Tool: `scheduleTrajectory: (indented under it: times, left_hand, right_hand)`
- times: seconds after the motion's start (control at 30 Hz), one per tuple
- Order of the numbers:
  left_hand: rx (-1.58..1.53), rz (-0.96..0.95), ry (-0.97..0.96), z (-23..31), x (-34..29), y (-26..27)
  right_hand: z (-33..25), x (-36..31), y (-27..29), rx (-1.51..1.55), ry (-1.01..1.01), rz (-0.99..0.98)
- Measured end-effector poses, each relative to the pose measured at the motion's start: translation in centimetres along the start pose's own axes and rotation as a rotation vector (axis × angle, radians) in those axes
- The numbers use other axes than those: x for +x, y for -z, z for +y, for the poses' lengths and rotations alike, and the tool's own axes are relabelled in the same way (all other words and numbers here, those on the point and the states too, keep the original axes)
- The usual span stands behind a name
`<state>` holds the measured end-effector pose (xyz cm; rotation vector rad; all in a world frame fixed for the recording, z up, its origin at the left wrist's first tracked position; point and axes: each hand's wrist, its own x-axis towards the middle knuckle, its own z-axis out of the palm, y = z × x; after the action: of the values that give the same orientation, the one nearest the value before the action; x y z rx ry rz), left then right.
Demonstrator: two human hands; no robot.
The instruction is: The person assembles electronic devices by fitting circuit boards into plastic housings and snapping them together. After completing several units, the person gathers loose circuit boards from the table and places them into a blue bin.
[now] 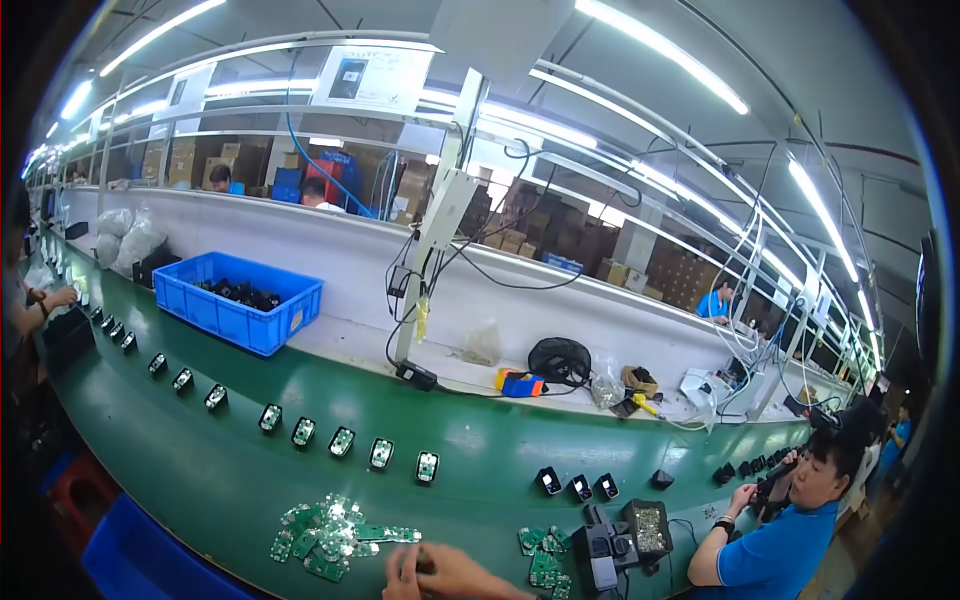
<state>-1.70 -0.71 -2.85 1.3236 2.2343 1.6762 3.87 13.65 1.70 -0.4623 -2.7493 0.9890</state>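
Note:
At the lower edge, my left hand (403,574) and my right hand (455,574) are close together, fingers bent inward. Between them is a small dark item (426,562), mostly covered by the fingers, and its kind cannot be made out. Just left of my hands lies a loose pile of green circuit boards (330,540), some of its boards reaching toward my fingertips. A smaller group of green circuit boards (545,555) lies to the right of my right hand. Beyond the pile, black housings with boards inside, one of them this housing (428,467), stand in a curved row.
Several black housings (581,488) stand right of centre. A black fixture (603,550) sits beside a box of small metal parts (650,528). At the back left is a blue bin (240,305) of black parts. A co-worker in blue (780,535) works at the right.

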Motion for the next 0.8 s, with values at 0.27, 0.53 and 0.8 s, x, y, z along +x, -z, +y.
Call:
scheduleTrajectory:
  times: [0.27,0.53,0.8]
  left_hand:
    - [-0.153,-0.068,0.015,-1.2,0.5,1.4]
    - [-0.236,-0.337,0.119,-0.5,0.2,0.9]
    - [-0.343,-0.334,0.304,-0.3,-1.0,2.0]
  right_hand:
    - [-2.3,-4.6,-0.3,-0.09,0.05,0.063]
    - [-1.0,-7.1,0.9,-0.011,-0.089,0.157]
    - [7.1,-8.2,8.5,-0.398,-0.526,0.473]
